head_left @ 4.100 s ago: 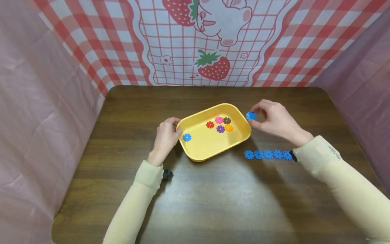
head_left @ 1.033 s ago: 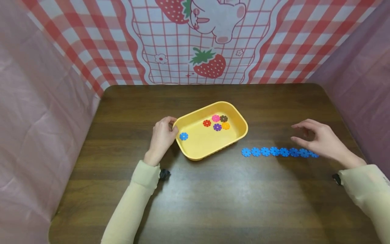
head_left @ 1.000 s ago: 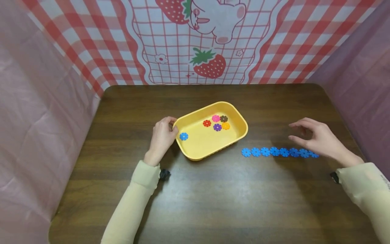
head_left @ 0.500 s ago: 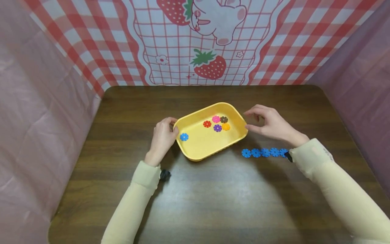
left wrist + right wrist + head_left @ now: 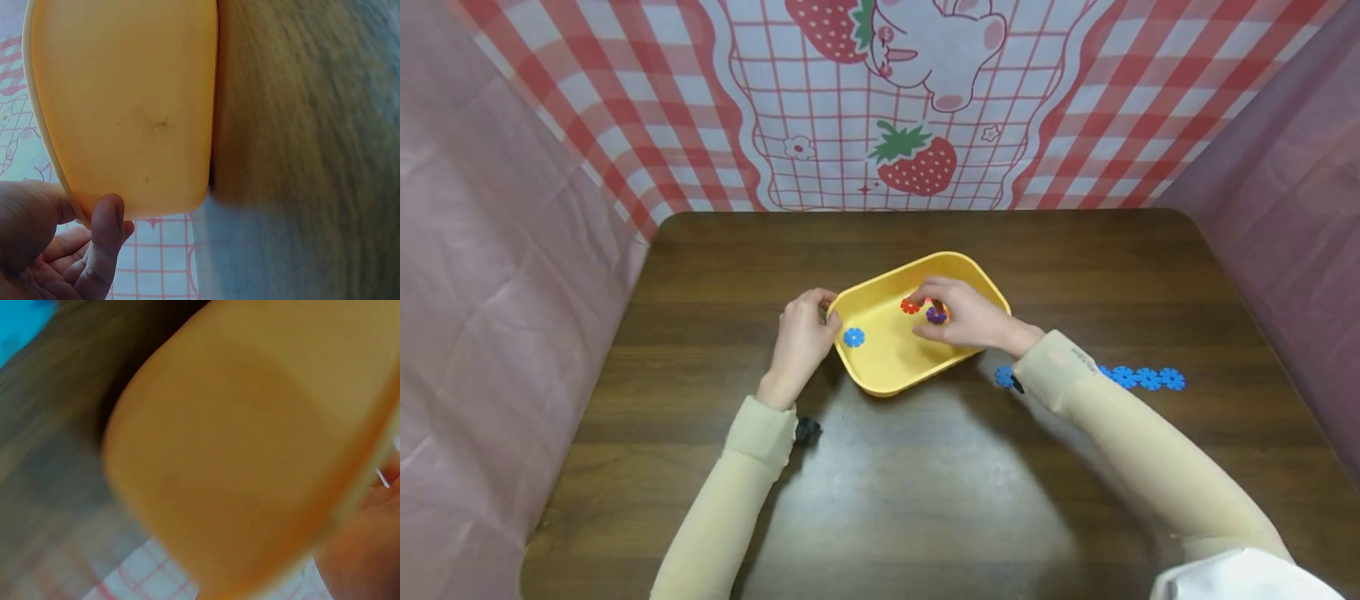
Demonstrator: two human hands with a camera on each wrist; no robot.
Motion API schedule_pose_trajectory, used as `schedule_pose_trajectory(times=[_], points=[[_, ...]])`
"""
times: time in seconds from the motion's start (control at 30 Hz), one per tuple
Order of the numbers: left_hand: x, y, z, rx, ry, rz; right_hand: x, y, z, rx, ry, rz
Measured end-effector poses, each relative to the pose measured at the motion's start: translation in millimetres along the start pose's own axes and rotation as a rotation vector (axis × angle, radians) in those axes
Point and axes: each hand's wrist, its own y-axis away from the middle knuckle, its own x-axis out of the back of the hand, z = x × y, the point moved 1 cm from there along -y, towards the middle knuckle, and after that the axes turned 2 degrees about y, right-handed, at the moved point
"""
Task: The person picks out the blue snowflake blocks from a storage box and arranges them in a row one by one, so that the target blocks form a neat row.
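Note:
A yellow plastic tray (image 5: 891, 354) sits at an angle on the table. My left hand (image 5: 803, 340) grips its left end, thumb and fingers on either side of the rim, as the left wrist view confirms. Over the tray's interior reaches my right hand (image 5: 966, 317), thumb and fingers apart with nothing visible between them. Just by those fingers lie a red notched disc (image 5: 909, 306) and a purple notched disc (image 5: 936, 316); the hand covers most of the other discs there. A blue notched disc (image 5: 853, 337) lies in the tray's left end.
Right of the tray, a row of blue notched discs (image 5: 1147, 379) lies on the wooden table (image 5: 880, 500), its middle hidden beneath my right sleeve (image 5: 1120, 417). A checked strawberry-print cloth (image 5: 917, 167) hangs behind the table, with pinkish curtains at both sides.
Earlier my right hand held a blue disc; the row then grew longer at its right end. Since then that hand has moved left, from the row into the tray. My left hand has kept its hold.

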Motion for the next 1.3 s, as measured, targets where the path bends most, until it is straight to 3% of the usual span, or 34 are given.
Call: schedule_pose_trajectory(times=[0.43,0.8,1.03,1.3], points=[[0.5,-0.3,0.2,-0.006,0.001,0.001,-50.4,-36.1,-10.3,-0.064,0.026,-0.117],[1.1,-1.1,0.1,-0.014,-0.013,-0.002,-70.0,-50.0,-22.0,-0.139,0.089,-0.232],[1.3,-1.2,1.1,-0.027,-0.032,0.006,-79.3,-56.7,-33.0,-0.137,0.145,-0.211],[0.3,-0.7,2.0,-0.019,-0.032,0.005,-80.2,-56.8,-37.2,-0.167,0.128,-0.185]])
